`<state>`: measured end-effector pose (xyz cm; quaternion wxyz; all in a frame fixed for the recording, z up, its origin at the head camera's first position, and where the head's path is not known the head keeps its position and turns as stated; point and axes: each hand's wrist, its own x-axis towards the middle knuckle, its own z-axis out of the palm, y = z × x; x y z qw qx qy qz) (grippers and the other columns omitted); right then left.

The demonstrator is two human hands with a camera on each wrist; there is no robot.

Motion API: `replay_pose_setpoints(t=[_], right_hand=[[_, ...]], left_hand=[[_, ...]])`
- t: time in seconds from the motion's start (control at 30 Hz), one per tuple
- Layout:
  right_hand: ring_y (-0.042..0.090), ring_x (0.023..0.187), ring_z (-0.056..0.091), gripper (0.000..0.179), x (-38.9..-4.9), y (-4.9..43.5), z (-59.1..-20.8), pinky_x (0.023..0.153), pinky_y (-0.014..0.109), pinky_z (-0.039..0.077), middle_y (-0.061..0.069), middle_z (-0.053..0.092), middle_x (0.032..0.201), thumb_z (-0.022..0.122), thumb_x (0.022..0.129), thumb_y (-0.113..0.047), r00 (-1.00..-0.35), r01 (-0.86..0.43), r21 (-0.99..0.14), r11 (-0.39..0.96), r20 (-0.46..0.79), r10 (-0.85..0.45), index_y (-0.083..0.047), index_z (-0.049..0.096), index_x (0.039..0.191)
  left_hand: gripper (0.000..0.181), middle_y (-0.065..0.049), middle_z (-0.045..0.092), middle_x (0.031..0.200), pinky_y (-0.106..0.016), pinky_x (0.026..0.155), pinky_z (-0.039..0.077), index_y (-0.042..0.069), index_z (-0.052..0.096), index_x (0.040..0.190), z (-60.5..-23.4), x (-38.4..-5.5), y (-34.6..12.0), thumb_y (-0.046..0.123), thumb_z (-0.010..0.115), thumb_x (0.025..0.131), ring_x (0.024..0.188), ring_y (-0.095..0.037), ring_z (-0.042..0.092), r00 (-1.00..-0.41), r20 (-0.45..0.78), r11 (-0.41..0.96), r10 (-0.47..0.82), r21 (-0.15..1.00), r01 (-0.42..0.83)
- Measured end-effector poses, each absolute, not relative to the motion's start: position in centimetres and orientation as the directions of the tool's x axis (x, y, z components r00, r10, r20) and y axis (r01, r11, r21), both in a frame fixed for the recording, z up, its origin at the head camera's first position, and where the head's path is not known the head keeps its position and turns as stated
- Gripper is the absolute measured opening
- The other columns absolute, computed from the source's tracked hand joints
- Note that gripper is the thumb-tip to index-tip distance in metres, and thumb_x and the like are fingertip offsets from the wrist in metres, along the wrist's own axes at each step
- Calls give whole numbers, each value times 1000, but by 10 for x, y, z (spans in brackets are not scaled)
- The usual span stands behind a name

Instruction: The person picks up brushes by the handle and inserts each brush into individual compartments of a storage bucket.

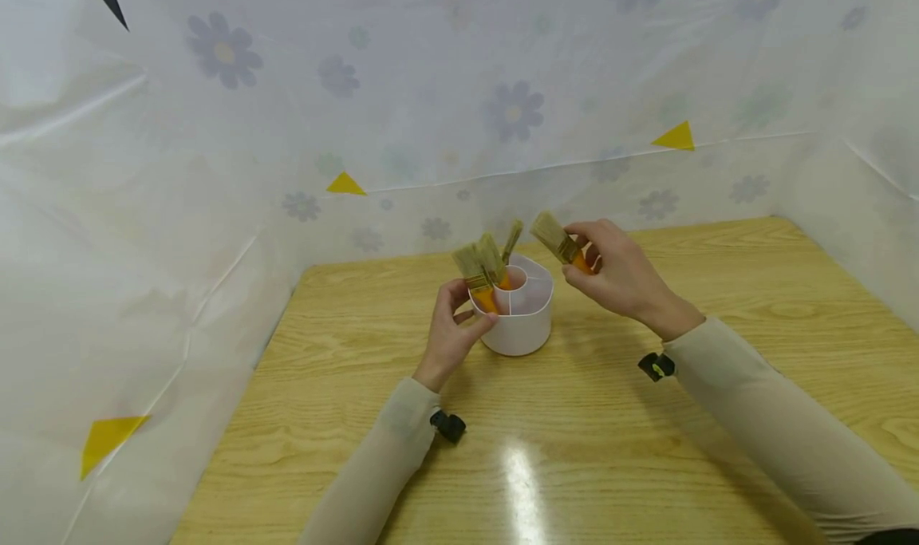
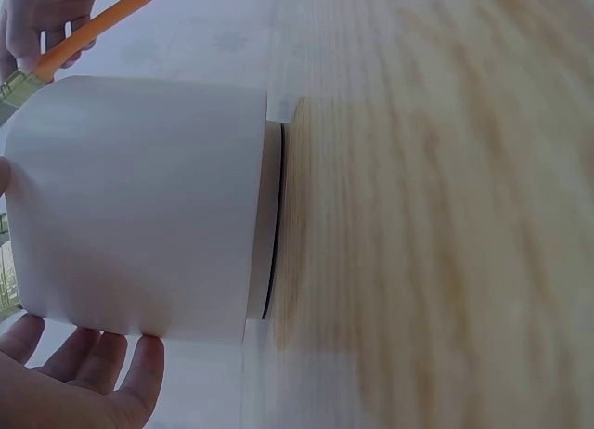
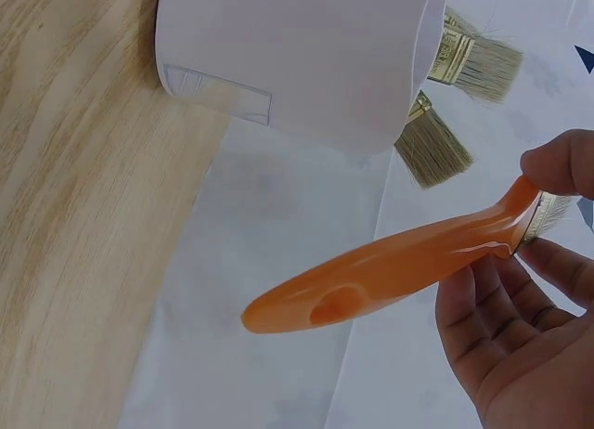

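Observation:
A round white desk organizer (image 1: 515, 336) with inner dividers and a central cup stands on the wooden table. My left hand (image 1: 448, 339) grips its left side, thumb at the near side and fingertips against the wall in the left wrist view. Flat paintbrushes stand bristles up inside it: two wide ones, a left brush (image 1: 470, 264) and another brush (image 1: 492, 256) beside it, plus a brush seen edge-on (image 1: 513, 238) farther back. To the right of the organizer, my right hand (image 1: 623, 272) pinches a paintbrush (image 3: 399, 271) near its ferrule. Its orange handle hangs free, apart from the organizer.
The wood-grain table (image 1: 359, 321) meets a flower-printed sheet (image 1: 431, 90) at the back and similar sheeting on both sides. Yellow triangular markers (image 1: 675, 136) are on the sheeting. Small black devices (image 1: 448, 426) sit at both sleeve cuffs.

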<state>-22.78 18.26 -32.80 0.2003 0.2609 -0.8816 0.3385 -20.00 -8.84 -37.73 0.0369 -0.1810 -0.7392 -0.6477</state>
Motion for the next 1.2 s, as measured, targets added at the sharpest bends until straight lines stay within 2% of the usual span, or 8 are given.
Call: replay_pose_setpoints(t=[0.57, 0.8, 1.0, 1.2], right_hand=[[16, 75, 53, 47, -225, 177, -323, 62, 35, 49, 7, 55, 98, 69, 82, -9, -729, -653, -464, 599, 597, -334, -5, 55, 127], [16, 75, 53, 48, -223, 175, -321, 63, 32, 49, 7, 55, 98, 70, 82, -9, -718, -667, -465, 583, 612, -333, -6, 55, 128], [17, 77, 54, 50, -221, 172, -318, 64, 37, 50, 8, 55, 101, 70, 83, -10, -708, -679, -466, 567, 619, -340, -5, 53, 130], [16, 77, 54, 52, -220, 170, -317, 64, 33, 50, 8, 55, 102, 71, 83, -11, -694, -691, -456, 562, 637, -336, -6, 52, 131]], left_hand=[[62, -24, 40, 136, -58, 102, 35, -7, 35, 135, -376, -199, -88, 3, 68, 84, 128, -37, 39, -935, 283, 104, 213, 945, 310], [62, -24, 41, 135, -58, 101, 35, -7, 35, 135, -377, -199, -88, 4, 69, 84, 127, -38, 40, -933, 291, 103, 214, 942, 318], [62, -24, 41, 135, -58, 101, 35, -7, 35, 135, -376, -198, -88, 4, 69, 84, 127, -38, 40, -931, 295, 104, 214, 941, 322], [62, -25, 40, 135, -59, 101, 35, -8, 35, 135, -377, -198, -88, 2, 68, 83, 127, -39, 40, -928, 304, 105, 214, 938, 331]])
